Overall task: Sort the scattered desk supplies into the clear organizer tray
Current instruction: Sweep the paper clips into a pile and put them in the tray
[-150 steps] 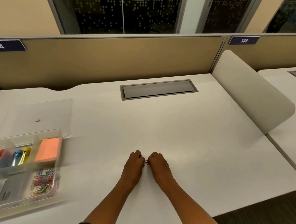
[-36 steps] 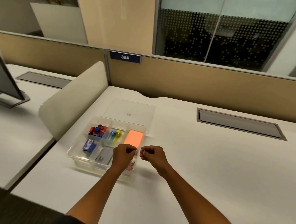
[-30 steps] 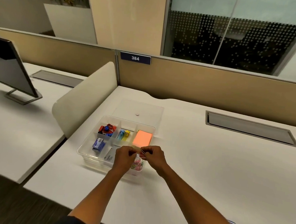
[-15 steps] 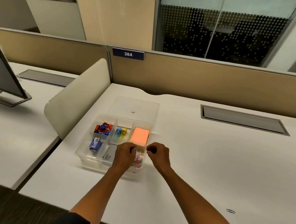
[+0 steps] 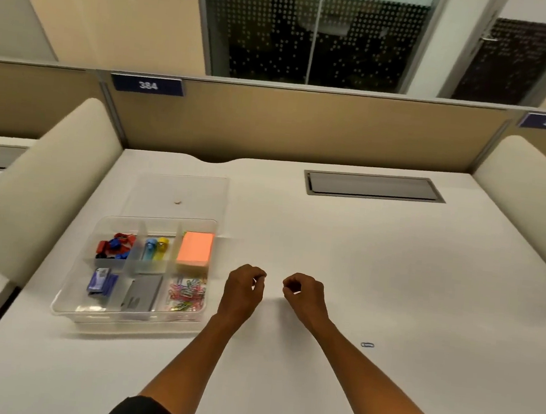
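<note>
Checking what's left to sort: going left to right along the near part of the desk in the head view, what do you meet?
Clear organizer tray → left hand → right hand → loose paper clip.

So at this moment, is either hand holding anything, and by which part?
It cannot be told for sure. Left hand and right hand are both loosely curled above the desk, and no object shows in either.
</note>
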`<state>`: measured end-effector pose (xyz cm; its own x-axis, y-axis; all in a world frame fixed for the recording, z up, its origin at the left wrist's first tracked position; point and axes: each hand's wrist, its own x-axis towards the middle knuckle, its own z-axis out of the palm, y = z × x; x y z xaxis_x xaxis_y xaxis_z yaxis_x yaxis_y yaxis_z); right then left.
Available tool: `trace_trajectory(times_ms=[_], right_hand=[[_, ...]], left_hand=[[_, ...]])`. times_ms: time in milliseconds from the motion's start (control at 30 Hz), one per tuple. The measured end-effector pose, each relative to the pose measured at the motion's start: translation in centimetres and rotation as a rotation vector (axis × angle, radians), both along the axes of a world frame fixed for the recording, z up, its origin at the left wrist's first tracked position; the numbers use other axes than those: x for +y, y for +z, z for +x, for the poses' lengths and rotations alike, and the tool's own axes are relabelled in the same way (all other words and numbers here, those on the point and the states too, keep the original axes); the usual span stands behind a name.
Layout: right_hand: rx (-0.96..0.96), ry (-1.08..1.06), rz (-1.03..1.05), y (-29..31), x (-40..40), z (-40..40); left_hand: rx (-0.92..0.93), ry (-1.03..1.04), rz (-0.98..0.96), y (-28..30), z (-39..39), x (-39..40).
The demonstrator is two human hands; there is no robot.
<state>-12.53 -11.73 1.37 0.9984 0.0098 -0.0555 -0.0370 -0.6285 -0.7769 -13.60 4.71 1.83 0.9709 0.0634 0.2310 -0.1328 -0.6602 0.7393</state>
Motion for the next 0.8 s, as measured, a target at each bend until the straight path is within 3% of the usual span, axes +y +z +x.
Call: trace_trajectory(times_ms=[300,433,567,667,800], right_hand=[[0.058,-0.072,-0.205,-2.0,-11.0,-3.1],[0.088,-0.045,-0.262,-2.6,-15.1,-4.7],[0.124,0.011,-0.267,-2.4,-17.9,-5.7],[0.171,0.089,-0.254,-2.1,-19.5,-6.2],[0.183,0.129,-0.254,-1.8,-20.6,-6.3]], left_hand=[[0.196,-0.308,0.060,-2.7,-0.4,-7.7],[0.153,-0.412,0.133,-4.0,-0.6,-10.2],[0.034,-0.457,0.325,-5.2,-0.4,-11.9],[0.157,-0.507,0.497,-5.3,-0.4,-12.9],[0.146,-0.484,0.645,-5.5,-0.1,-13.7]])
